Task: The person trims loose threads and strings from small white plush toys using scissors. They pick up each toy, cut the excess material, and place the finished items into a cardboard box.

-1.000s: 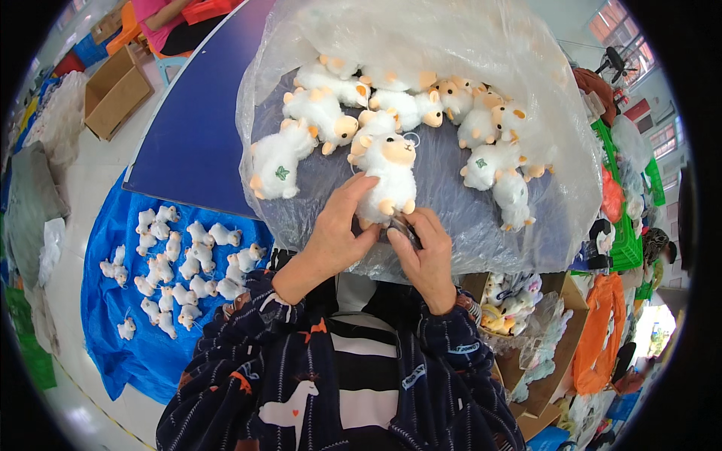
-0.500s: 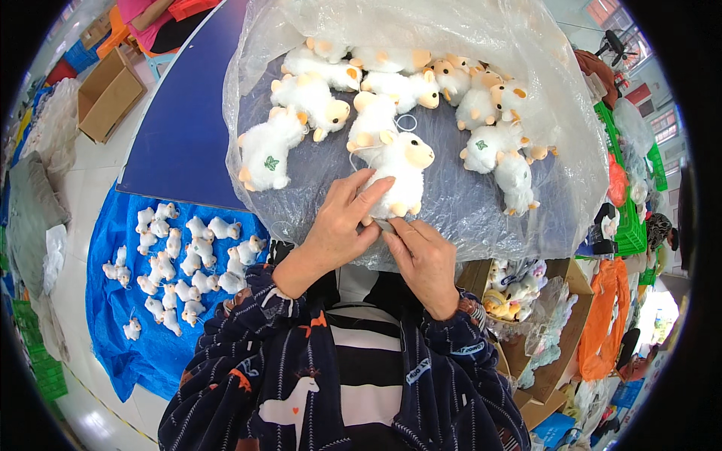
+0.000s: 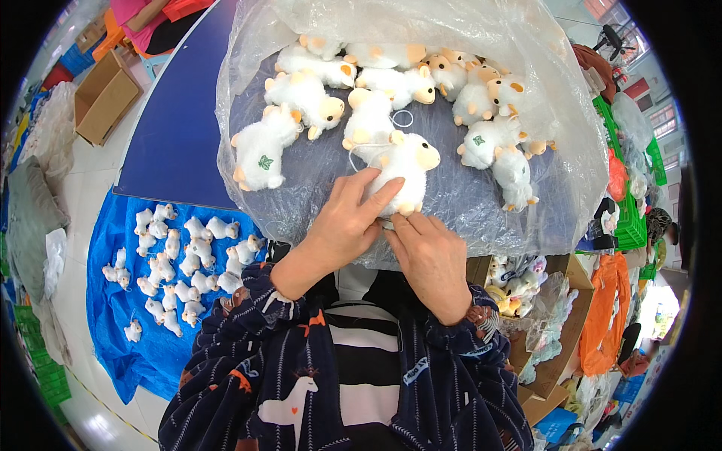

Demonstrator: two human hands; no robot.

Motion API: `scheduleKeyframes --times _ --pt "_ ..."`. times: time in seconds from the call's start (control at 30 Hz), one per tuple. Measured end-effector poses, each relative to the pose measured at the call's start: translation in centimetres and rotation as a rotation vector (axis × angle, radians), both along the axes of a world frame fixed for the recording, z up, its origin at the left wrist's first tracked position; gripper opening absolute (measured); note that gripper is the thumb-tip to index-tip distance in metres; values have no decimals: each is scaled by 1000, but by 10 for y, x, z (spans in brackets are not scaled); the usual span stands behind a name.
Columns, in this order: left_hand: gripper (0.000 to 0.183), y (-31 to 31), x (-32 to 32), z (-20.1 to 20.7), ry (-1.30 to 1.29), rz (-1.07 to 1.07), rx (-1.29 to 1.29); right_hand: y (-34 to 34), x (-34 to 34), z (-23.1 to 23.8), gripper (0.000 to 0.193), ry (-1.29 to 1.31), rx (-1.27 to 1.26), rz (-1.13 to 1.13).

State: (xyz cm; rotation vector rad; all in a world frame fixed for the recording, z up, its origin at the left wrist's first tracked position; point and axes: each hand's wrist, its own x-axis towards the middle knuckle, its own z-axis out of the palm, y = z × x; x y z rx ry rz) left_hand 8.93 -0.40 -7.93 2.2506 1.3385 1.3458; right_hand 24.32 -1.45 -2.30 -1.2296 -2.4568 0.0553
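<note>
Clearly, both hands [image 3: 342, 218] hold a plush sheep [image 3: 410, 173] near the edge of the plastic [image 3: 474, 210], open room rightward.

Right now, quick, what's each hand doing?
Left hand: closed, holding the toy.
Right hand: closed at the toy's lower end; what it pinches can't be told.

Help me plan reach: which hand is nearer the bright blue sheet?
Left. The left hand is right of the bright blue sheet, not touching it; the right hand is farther right.
</note>
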Motion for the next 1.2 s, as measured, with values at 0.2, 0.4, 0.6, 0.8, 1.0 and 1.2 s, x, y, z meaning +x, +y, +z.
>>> scheduleKeyframes --times 0.2,0.4,0.6,0.8,1.0,1.2 --pt "70 1 2 -3 43 28 2 7 -3 -7 18 17 3 29" --pt "64 4 -4 -7 -14 10 22 6 1 -43 16 459 -163 -36" --pt "57 6 -8 -9 -178 -46 -116 5 3 -62 20 744 -350 10" --pt "52 5 -12 -6 -268 -92 -243 5 6 -64 21 810 -407 12" --pt "53 4 -11 -5 -289 -72 -260 5 8 -61 21 778 -415 22" --pt "53 4 -10 -5 -266 -72 -261 1 4 -52 20 683 -332 -50"
